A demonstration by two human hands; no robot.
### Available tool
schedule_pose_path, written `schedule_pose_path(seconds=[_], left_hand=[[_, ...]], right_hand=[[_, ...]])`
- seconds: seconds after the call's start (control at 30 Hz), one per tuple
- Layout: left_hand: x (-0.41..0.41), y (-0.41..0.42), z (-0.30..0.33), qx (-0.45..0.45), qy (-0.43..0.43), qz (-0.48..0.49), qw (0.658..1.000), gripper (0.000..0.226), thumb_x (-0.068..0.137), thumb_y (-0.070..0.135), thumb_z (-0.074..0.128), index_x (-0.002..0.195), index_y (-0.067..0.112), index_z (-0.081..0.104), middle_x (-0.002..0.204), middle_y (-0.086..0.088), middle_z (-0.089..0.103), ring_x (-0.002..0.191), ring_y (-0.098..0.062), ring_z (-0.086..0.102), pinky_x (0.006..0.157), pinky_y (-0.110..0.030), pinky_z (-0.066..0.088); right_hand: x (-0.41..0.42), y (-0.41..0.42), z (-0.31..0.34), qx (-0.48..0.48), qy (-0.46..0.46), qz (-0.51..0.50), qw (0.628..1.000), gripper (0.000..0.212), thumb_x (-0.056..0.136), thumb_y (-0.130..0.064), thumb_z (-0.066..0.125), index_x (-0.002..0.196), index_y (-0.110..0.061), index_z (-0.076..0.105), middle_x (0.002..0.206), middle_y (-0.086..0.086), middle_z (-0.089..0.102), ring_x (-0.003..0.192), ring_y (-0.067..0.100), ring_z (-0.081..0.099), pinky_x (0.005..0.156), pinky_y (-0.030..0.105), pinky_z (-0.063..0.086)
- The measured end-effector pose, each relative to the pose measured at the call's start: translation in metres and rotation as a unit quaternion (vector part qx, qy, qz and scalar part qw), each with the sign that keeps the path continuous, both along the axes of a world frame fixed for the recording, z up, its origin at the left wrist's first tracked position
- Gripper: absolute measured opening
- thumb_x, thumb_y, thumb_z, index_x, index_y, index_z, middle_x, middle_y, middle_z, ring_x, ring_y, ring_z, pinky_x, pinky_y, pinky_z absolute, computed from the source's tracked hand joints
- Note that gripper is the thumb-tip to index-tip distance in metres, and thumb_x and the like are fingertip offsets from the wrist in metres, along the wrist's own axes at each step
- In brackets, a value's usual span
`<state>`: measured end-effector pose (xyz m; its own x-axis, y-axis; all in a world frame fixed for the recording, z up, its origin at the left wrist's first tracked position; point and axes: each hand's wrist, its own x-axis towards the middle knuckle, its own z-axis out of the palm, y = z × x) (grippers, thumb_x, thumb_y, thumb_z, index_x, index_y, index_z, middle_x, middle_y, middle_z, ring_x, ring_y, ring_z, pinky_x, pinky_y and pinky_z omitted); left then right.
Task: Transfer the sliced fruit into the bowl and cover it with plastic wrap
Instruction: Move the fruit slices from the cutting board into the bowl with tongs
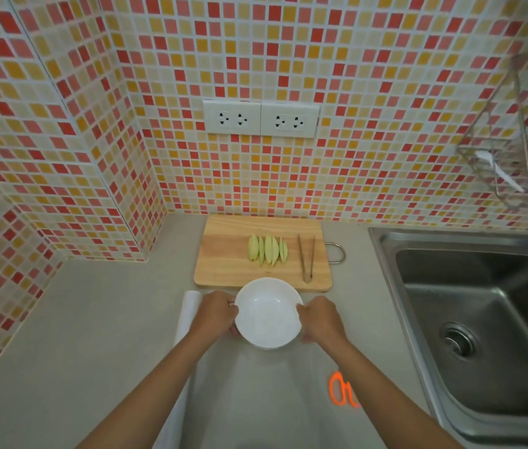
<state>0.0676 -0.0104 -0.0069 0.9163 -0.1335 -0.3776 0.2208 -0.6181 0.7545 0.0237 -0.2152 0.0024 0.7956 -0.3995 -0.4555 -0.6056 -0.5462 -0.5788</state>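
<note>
We hold the white bowl with both hands: our left hand grips its left rim and our right hand grips its right rim, fingers curled around the edge on each side. The bowl is empty and sits at the near edge of the wooden cutting board, over the grey counter. The sliced fruit, pale green wedges fanned side by side, lies near the middle of the board, just beyond the bowl. A pair of tongs lies on the board to the right of the slices. The roll of plastic wrap lies on the counter just left of our left hand, partly under the forearm. Orange-handled scissors rest on the counter near our right forearm. A steel sink is at the right. Two white double sockets sit on the tiled wall; we can read no writing on anything.
</note>
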Motion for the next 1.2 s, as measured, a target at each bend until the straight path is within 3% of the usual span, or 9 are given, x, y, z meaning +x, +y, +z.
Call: schedule_pose_path(seconds=[0.1,0.27,0.43,0.57,0.77,0.93,1.0,1.1,1.2], left_hand=[[0.0,0.0,-0.001,0.001,0.0,-0.004,1.0,0.033,0.082,-0.002,0.043,0.097,-0.002,0.073,0.07,-0.021,0.073,0.062,-0.027,0.073,0.067,-0.044,0.061],[0.001,0.003,0.002,-0.017,0.003,-0.018,1.0,0.032,0.084,-0.001,0.046,0.085,0.016,0.074,0.071,-0.017,0.074,0.059,-0.022,0.073,0.069,-0.043,0.061],[0.002,0.007,-0.001,-0.022,0.005,-0.026,0.999,0.034,0.086,0.002,0.048,0.079,0.027,0.069,0.066,-0.012,0.074,0.055,-0.016,0.071,0.068,-0.036,0.061],[0.001,0.008,-0.002,-0.031,-0.002,-0.027,0.999,0.044,0.088,0.004,0.05,0.075,0.043,0.066,0.064,-0.01,0.074,0.055,-0.015,0.07,0.066,-0.03,0.059],[0.003,0.008,-0.001,-0.029,0.001,-0.028,0.999,0.037,0.089,0.004,0.051,0.08,0.034,0.071,0.058,-0.001,0.071,0.055,-0.013,0.07,0.066,-0.031,0.06],[0.005,0.006,0.001,-0.017,0.003,-0.023,1.0,0.028,0.089,0.005,0.051,0.084,0.02,0.074,0.064,-0.006,0.073,0.053,-0.01,0.07,0.069,-0.036,0.061],[0.005,0.006,0.002,-0.013,0.002,-0.025,1.0,0.031,0.089,0.005,0.052,0.089,0.027,0.074,0.066,-0.007,0.074,0.052,-0.009,0.069,0.066,-0.032,0.061],[0.006,0.007,0.0,-0.01,0.001,-0.025,1.0,0.033,0.089,0.005,0.051,0.109,0.018,0.073,0.068,-0.01,0.074,0.053,-0.01,0.07,0.061,-0.024,0.058],[0.008,0.006,-0.001,-0.007,0.003,-0.022,1.0,0.029,0.088,0.005,0.051,0.101,0.013,0.075,0.067,-0.013,0.074,0.055,-0.016,0.071,0.069,-0.035,0.061]], right_hand=[[0.025,-0.016,0.006,-0.098,-0.016,-0.001,0.995,0.044,0.088,-0.049,0.051,0.088,-0.008,0.068,0.091,0.009,0.072,0.085,0.029,0.068,0.069,0.029,0.05],[0.087,-0.033,0.007,-0.113,-0.026,-0.012,0.993,0.029,0.089,-0.037,0.058,0.092,-0.008,0.065,0.101,0.011,0.069,0.093,0.03,0.065,0.065,0.029,0.043],[0.116,-0.024,-0.007,-0.163,-0.008,0.0,0.987,0.033,0.087,-0.034,0.063,0.109,-0.008,0.063,0.114,0.011,0.064,0.101,0.028,0.065,0.073,0.032,0.047],[0.124,-0.022,-0.013,-0.172,-0.006,-0.024,0.985,0.02,0.088,-0.015,0.056,0.103,-0.007,0.066,0.109,0.011,0.068,0.099,0.028,0.066,0.072,0.031,0.049],[0.118,-0.028,-0.009,-0.087,-0.037,-0.054,0.994,0.018,0.084,-0.024,0.062,0.082,-0.006,0.062,0.091,0.011,0.067,0.085,0.03,0.064,0.063,0.029,0.04],[0.102,-0.028,-0.004,-0.059,-0.071,-0.031,0.995,0.037,0.087,-0.013,0.058,0.056,-0.014,0.037,0.064,0.003,0.047,0.072,0.025,0.052,0.059,0.029,0.035],[0.095,-0.021,0.001,-0.066,-0.083,-0.017,0.994,0.039,0.089,-0.011,0.055,0.056,-0.014,0.035,0.065,0.002,0.046,0.072,0.024,0.05,0.059,0.028,0.033],[0.088,-0.006,0.006,-0.08,-0.105,0.002,0.991,0.038,0.094,-0.014,0.051,0.058,-0.013,0.04,0.078,0.011,0.059,0.073,0.025,0.053,0.06,0.027,0.033],[0.085,0.007,0.013,-0.111,-0.109,0.018,0.988,0.025,0.096,-0.015,0.048,0.08,-0.002,0.062,0.095,0.017,0.066,0.086,0.032,0.062,0.062,0.027,0.035]])
